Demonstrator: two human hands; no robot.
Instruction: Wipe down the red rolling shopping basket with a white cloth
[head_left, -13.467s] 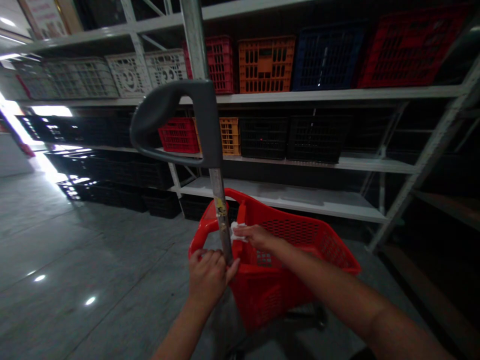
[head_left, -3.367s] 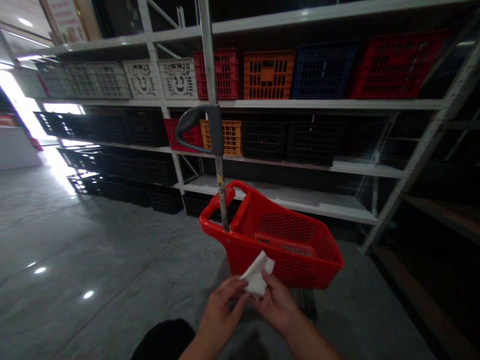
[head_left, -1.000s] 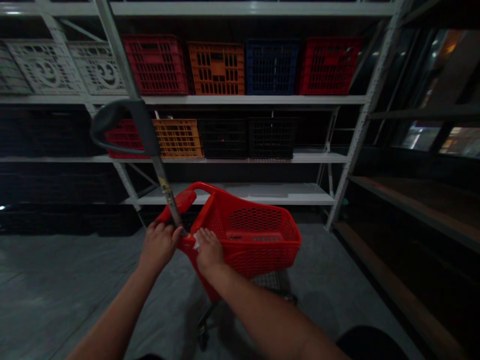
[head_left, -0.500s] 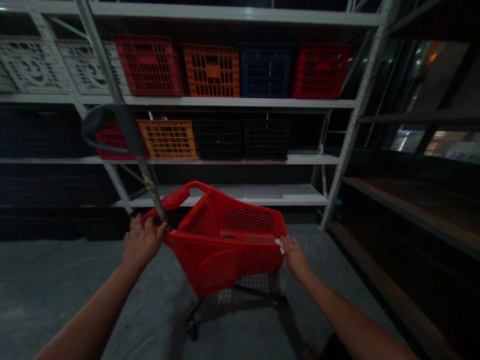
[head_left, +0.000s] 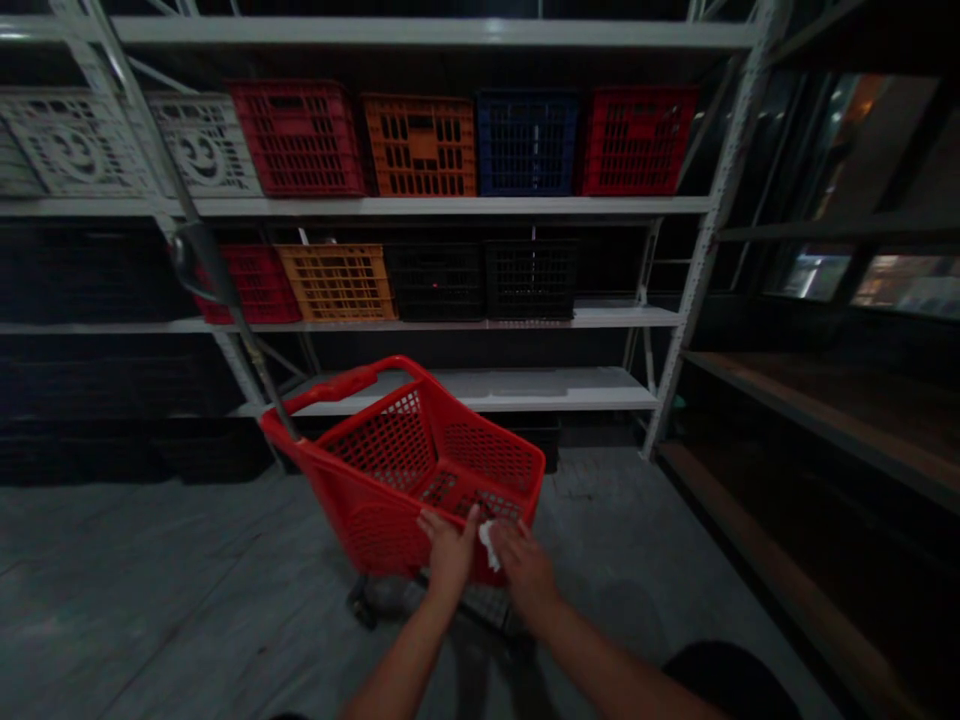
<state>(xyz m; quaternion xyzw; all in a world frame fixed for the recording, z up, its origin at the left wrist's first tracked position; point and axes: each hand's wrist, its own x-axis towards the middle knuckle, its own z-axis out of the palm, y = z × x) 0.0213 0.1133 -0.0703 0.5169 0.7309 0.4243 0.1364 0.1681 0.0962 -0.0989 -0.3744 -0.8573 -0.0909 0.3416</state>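
Note:
A red plastic shopping trolley [head_left: 375, 470] stands on the grey floor in front of me, its grey pull handle [head_left: 196, 262] raised on a metal pole at the left. My left hand [head_left: 447, 548] rests its fingers on the trolley's near rim. Right beside it, my right hand [head_left: 527, 572] is closed on a small white cloth [head_left: 488, 544] pressed against the same rim. Both hands almost touch each other.
Metal shelving [head_left: 420, 207] behind the trolley carries red, orange, blue, black and white crates. An empty white shelf [head_left: 517, 388] sits low behind the trolley. Darker wooden shelves [head_left: 817, 410] run along the right. Grey floor [head_left: 150, 590] spreads to the left.
The trolley has turned, so its handle end now points away to the left. My left hand let go of the pole end and joined my right hand at the near rim.

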